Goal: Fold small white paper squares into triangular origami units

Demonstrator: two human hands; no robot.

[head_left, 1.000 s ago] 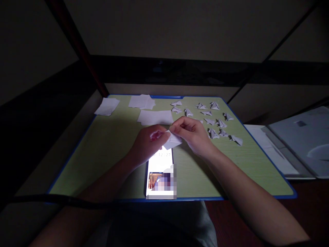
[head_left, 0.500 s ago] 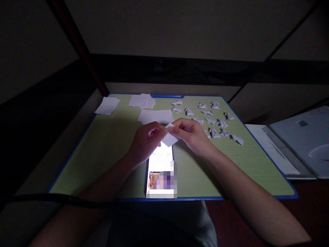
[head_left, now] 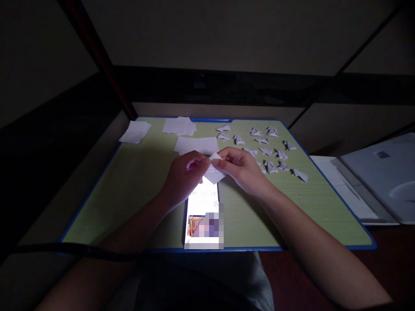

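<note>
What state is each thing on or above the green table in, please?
Held paper: folded, creased, pinched between both hands
Left hand: fingers closed on the paper's left side
Right hand: fingers closed on its right side
Phone: screen lit
Folded pieces: spread apart
Paper sheets: lying flat in three groups

Walls (head_left: pixel 227 39): nearly black around you
Phone (head_left: pixel 202 203): glaring white below your hands (head_left: pixel 244 169), its picture partly pixelated
Table (head_left: pixel 129 185): dimly lit, dark shadow beside your right forearm (head_left: pixel 301 231)
</note>
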